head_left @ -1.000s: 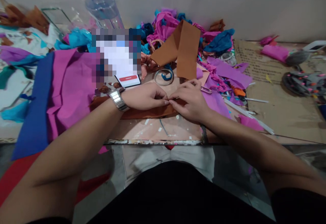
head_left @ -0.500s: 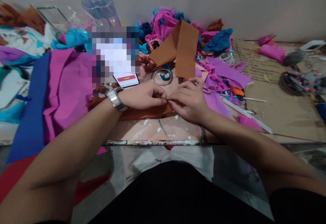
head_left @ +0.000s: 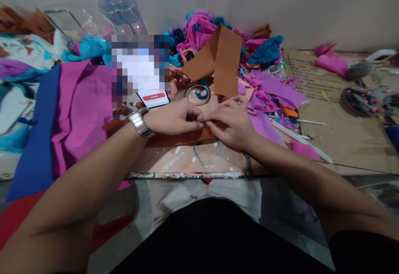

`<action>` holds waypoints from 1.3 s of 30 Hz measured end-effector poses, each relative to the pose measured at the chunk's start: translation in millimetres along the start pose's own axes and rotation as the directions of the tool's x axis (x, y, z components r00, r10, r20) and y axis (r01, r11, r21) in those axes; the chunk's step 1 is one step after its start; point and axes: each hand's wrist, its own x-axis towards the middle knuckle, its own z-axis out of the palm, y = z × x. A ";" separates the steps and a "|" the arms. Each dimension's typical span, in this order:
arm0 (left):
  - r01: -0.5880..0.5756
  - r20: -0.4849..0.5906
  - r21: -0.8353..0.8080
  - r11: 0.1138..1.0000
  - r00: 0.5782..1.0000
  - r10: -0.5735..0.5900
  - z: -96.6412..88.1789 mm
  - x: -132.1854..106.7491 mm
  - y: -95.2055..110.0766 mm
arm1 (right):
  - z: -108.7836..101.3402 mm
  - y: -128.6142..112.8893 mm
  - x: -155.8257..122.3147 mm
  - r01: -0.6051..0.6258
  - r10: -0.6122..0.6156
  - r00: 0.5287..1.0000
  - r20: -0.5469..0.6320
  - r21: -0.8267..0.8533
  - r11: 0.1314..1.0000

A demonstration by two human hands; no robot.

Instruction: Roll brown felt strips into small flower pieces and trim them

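Note:
A strip of brown crepe paper (head_left: 183,138) lies along the table's near side, under both my hands. My left hand (head_left: 174,118), with a metal watch (head_left: 141,123) on its wrist, pinches the strip's upper edge between thumb and finger. Close beside it, my right hand (head_left: 232,121) pinches the same edge, its other fingers loosely curled. The fingertips of the two hands almost meet. Just beyond them lie a coil of thin wire (head_left: 198,94) and a folded brown paper strip (head_left: 227,62).
A phone (head_left: 154,98), partly blurred out, and a plastic bottle (head_left: 121,12) stand behind my left hand. Pink and blue sheets (head_left: 77,103) hang over the left edge. Crumpled paper scraps (head_left: 199,33) pile up along the wall. Cardboard (head_left: 321,128) covers the right side.
The hands have barely moved; a small gap has opened between the fingertips along the brown paper's edge. The whole view has shifted very slightly.

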 end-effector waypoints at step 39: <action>-0.017 -0.147 0.057 0.998 0.989 0.025 9.9 2.1 4.8 | -2.9 -2.2 0.1 -0.045 0.044 0.999 0.029 0.032 0.998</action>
